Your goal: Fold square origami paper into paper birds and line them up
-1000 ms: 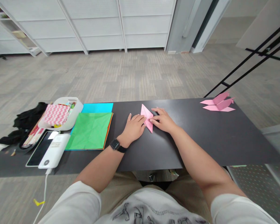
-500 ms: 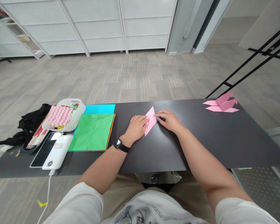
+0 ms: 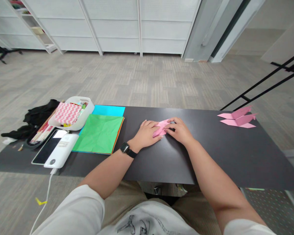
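A folded piece of pink origami paper (image 3: 161, 128) lies low over the dark table between my two hands, its long shape running slantwise. My left hand (image 3: 147, 133), with a black watch on the wrist, grips the paper's left part between thumb and fingers, the other fingers stretched along the tabletop. At the paper's right end, my right hand (image 3: 178, 130) pinches the edge with thumb and bent fingers. Fingers cover some of the folds. Two finished-looking pink folded paper birds (image 3: 238, 118) stand side by side toward the table's far right corner.
Left of my hands lie green paper sheets (image 3: 100, 133) over a blue sheet (image 3: 110, 110). Farther left are a white basket (image 3: 84, 114), a dark pen tray (image 3: 39, 138), a phone (image 3: 47, 148), a white power bank (image 3: 61, 151) with a cable, and black cloth (image 3: 40, 114).
The pink paper has turned clockwise, from steeply upright to lying more sideways. My right fingers have closed in on its right end. The view has shifted slightly.
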`<state>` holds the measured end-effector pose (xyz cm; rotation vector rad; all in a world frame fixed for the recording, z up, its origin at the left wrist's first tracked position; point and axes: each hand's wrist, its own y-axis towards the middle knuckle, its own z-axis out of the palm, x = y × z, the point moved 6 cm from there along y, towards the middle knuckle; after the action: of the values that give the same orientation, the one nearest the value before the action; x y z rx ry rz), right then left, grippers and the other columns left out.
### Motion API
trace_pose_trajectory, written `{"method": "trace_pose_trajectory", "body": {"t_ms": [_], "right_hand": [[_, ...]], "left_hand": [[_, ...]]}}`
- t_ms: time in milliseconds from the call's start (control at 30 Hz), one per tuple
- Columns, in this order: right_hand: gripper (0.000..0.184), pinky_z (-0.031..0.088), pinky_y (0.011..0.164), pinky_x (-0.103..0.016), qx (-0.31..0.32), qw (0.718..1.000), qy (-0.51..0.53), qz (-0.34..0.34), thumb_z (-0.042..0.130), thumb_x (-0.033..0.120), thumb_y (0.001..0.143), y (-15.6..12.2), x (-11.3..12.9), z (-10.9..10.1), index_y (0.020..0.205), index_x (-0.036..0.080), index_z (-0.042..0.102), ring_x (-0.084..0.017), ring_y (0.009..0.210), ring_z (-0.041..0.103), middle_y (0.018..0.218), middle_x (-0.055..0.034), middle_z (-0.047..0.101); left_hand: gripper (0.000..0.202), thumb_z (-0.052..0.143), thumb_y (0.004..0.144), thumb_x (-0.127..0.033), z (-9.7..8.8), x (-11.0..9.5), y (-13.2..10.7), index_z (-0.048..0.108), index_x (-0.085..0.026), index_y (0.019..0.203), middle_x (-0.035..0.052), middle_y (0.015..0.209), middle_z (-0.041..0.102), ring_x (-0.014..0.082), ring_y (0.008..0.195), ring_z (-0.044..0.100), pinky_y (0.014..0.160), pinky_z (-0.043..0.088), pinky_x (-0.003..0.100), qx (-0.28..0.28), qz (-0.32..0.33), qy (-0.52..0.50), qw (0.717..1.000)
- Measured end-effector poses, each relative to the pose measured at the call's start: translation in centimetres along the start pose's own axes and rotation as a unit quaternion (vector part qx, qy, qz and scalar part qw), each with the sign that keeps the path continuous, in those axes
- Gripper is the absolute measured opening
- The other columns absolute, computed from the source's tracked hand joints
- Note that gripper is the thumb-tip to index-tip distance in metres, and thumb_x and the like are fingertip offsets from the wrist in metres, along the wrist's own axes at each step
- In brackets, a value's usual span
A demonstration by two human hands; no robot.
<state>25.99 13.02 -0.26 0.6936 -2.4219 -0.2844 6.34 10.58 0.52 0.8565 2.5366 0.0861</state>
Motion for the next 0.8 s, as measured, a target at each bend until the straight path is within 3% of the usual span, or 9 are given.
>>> {"method": "trace_pose_trajectory", "body": {"t_ms": [167, 333, 633, 800], "right_hand": [[0.011, 0.049, 0.105, -0.051, 0.045, 0.999, -0.005, 0.016, 0.078, 0.027, 0.096, 0.1, 0.9, 0.8, 0.097, 0.034, 0.087, -0.028, 0.110, 0.070, 0.112, -0.0050, 0.077], [0.012, 0.049, 0.099, -0.047, 0.076, 0.997, -0.001, 0.013, 0.076, 0.026, 0.098, 0.1, 1.4, 1.5, 0.097, 0.033, 0.086, -0.025, 0.101, 0.072, 0.105, -0.0036, 0.080], [0.004, 0.047, 0.097, -0.045, 0.060, 0.998, -0.009, 0.031, 0.081, 0.026, 0.094, 0.1, 1.3, 1.1, 0.093, 0.030, 0.083, -0.026, 0.104, 0.068, 0.104, -0.0037, 0.077], [0.009, 0.048, 0.097, -0.043, 0.093, 0.995, 0.013, 0.024, 0.076, 0.026, 0.098, 0.1, 1.3, 1.4, 0.095, 0.029, 0.082, -0.024, 0.101, 0.068, 0.104, -0.0030, 0.077]], "left_hand": [[0.044, 0.066, 0.102, -0.053, -0.1, 0.0, 0.0, 0.074, -0.027, 0.136, 0.0097, 0.149, 0.064, 0.0316, 0.138, 0.055, 0.127, 0.036, 0.055, -0.019, -0.001, 0.012, 1.000], [0.040, 0.064, 0.103, -0.054, -0.4, 0.0, 0.1, 0.077, -0.026, 0.128, 0.0093, 0.134, 0.070, 0.0324, 0.123, 0.058, 0.110, 0.046, 0.052, -0.024, -0.031, 0.034, 0.999], [0.025, 0.062, 0.105, -0.040, 0.0, 0.4, 0.2, 0.079, -0.026, 0.115, 0.0064, 0.126, 0.072, 0.0284, 0.113, 0.060, 0.100, 0.045, 0.049, -0.019, -0.030, 0.044, 0.998], [0.025, 0.059, 0.108, -0.038, 0.3, 0.5, 0.1, 0.081, -0.027, 0.111, 0.0055, 0.123, 0.075, 0.0268, 0.113, 0.062, 0.101, 0.045, 0.048, -0.017, -0.017, 0.025, 0.999]]}}
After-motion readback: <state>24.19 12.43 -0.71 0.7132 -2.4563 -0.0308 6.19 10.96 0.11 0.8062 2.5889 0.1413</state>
